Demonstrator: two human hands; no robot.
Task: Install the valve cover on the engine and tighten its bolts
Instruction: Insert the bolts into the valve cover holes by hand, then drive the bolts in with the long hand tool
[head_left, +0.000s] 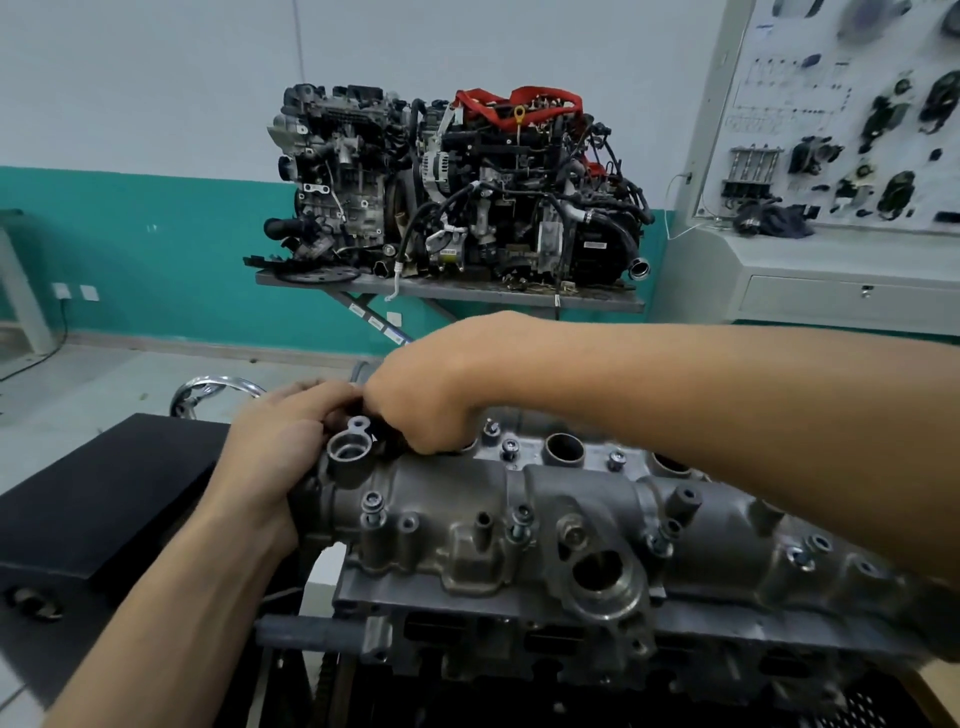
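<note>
The grey cast valve cover (550, 525) lies along the top of the engine (519, 639) in front of me. Several bolts stand in its flange holes, one at the near left (372, 505), another further right (521, 519). My left hand (270, 441) wraps round the cover's left end beside a round open port (347, 451). My right hand (421, 395) reaches across from the right and curls down over the far left corner of the cover. Its fingertips are hidden behind the knuckles, around a dark part I cannot make out.
A black box (104, 499) sits left of the engine, with a chrome handwheel (218, 389) behind it. A second complete engine (452, 187) stands on a grey stand at the back wall. A white display board with parts (841, 114) fills the right rear.
</note>
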